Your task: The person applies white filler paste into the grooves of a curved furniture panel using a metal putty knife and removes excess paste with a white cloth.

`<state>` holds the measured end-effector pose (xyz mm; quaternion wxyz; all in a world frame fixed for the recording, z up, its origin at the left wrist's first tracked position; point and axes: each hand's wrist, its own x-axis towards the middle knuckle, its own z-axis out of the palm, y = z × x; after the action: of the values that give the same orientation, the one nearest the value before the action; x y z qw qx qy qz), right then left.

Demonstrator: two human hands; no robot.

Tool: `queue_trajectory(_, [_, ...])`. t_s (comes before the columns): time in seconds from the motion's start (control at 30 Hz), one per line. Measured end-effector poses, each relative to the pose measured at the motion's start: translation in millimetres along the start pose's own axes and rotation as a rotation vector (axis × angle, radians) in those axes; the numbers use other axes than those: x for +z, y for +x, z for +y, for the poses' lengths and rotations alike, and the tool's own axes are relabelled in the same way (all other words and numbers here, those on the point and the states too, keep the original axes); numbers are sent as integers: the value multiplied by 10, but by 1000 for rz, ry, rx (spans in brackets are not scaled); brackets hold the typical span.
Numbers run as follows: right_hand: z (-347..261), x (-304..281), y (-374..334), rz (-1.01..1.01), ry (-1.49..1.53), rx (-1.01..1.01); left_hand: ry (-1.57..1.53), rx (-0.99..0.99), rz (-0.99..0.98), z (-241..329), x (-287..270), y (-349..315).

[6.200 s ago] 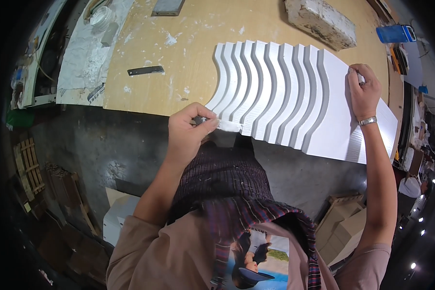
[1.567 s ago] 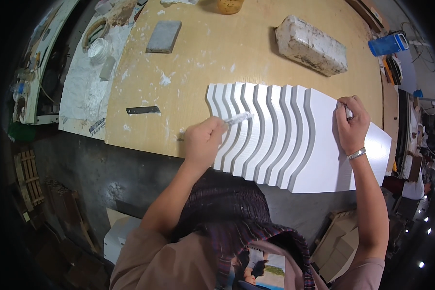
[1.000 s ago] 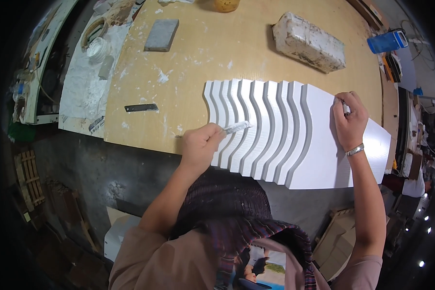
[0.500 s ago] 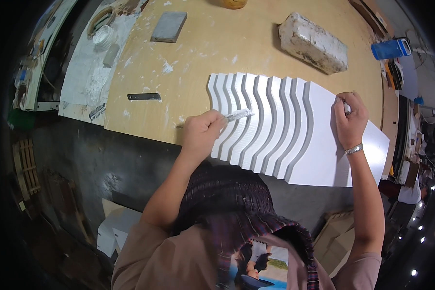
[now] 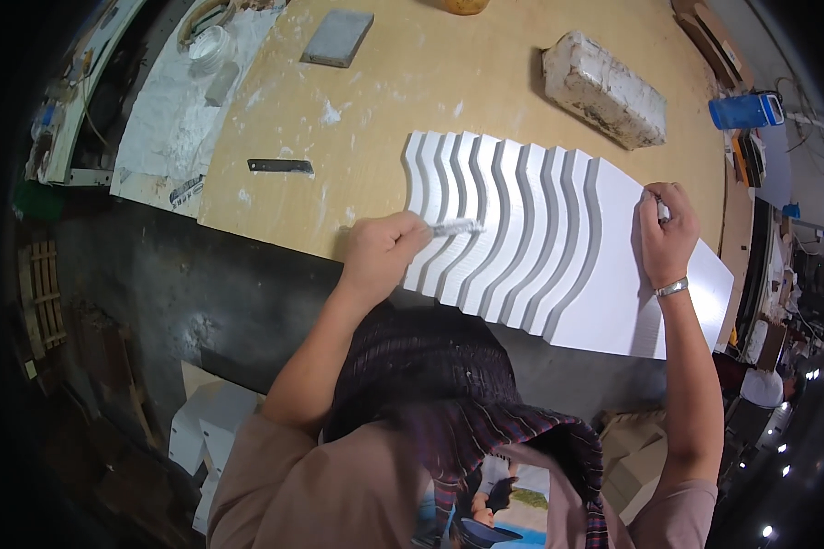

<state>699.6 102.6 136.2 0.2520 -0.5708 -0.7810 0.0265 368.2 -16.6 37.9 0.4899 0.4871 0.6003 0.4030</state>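
A white panel [image 5: 627, 274] with wavy stepped ridges on its left part lies at the table's front edge. My left hand [image 5: 384, 245] is closed around a narrow, flat tool [image 5: 456, 227] smeared with white; its exact kind is unclear. The tool's tip reaches over the ridges; whether it touches them I cannot tell. My right hand [image 5: 670, 233], with a bracelet at the wrist, rests closed on the panel's smooth right part. A small whitish piece [image 5: 663, 209] shows between its fingers, mostly hidden.
On the wooden table [image 5: 375, 101] lie a black strip-like tool [image 5: 280, 166], a grey flat block [image 5: 339, 38] and a long, stained white block [image 5: 604, 90]. A white tub [image 5: 211, 48] stands at the far left. A blue container [image 5: 746, 112] is at the right.
The whole view has shifted slightly, so the table things appear a little to the right. The tool in my left hand has moved slightly against the ridges. Both hands keep their grip.
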Motion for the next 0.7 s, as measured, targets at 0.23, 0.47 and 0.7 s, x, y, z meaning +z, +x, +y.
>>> queue_trajectory(0.23, [-12, -2, -8, 7, -2, 8, -44, 163, 118, 22, 26, 97])
queue_trajectory(0.47, [-13, 8, 8, 14, 8, -18, 145, 377, 117, 8, -46, 74])
queue_trajectory(0.7, [-12, 4, 8, 9, 0, -16, 255, 523, 91, 10, -28, 181])
